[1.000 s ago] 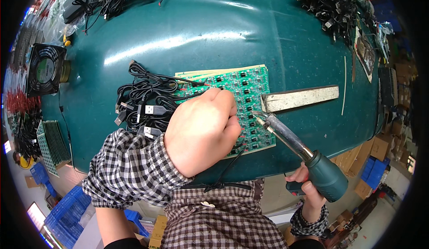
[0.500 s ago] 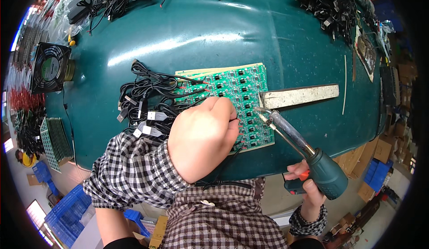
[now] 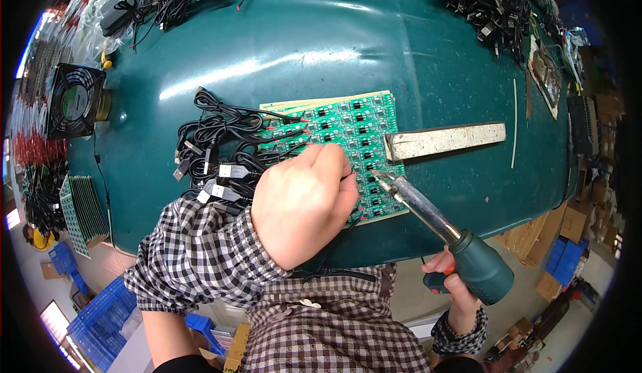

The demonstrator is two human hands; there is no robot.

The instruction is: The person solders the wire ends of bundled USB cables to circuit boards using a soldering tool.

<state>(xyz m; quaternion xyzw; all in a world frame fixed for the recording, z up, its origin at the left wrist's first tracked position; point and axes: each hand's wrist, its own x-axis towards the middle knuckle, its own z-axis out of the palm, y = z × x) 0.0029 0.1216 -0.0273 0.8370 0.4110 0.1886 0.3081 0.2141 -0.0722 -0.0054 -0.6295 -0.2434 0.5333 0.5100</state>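
Note:
My left hand [image 3: 301, 206] is closed in a pinch over the sheet of green circuit boards [image 3: 371, 115]; what its fingertips hold is hidden behind the fist. A dark cable shows just below that hand. In my right hand [image 3: 458, 289] is a green soldering gun [image 3: 485, 269] with a metal barrel and a thin tube alongside. Its tip points left and reaches over the boards, close to the left fingertips. Black USB cables [image 3: 217, 132] lie bunched left of the sheet, some with red wire ends on the boards.
A whitish bar [image 3: 448, 141] lies at the sheet's right edge. Heaps of black cables [image 3: 485, 12] sit along the far side. At the left stand a black fan [image 3: 73, 102] and a row of upright circuit boards [image 3: 83, 216]. The table's near edge runs before my body.
The soldering gun has moved left, bringing its tip farther over the boards. The sheet and bar appear shifted slightly left and up in the picture. My left hand stays closed in nearly the same place.

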